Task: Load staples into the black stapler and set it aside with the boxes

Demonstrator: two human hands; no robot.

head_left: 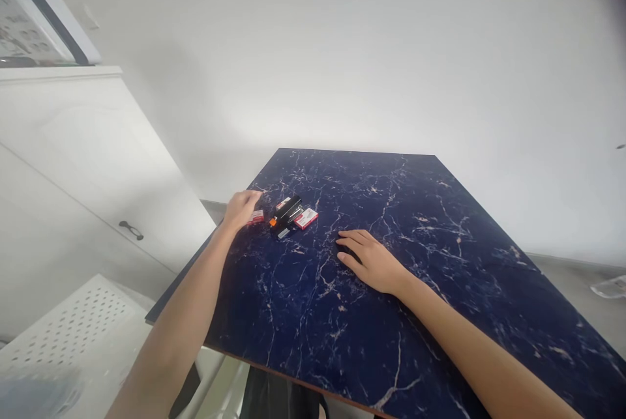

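In the head view, I see two bare hands over one dark blue, white-veined table (391, 197). One black stapler (289, 212) with an orange part lies left of the table's middle, and I count three red-and-white boxes around it. The first box (306, 218) lies just to its right; the second box (282, 203) is mostly hidden behind it; the third box (256, 216) is to its left, beside the left hand (240, 209). I cannot tell whether that hand pinches this box or only covers its end. The right hand (369, 259) rests palm down, fingers a little spread, holding nothing, well apart from the stapler. One white cabinet (83, 139) stands at left, one dark handle (131, 231) showing.
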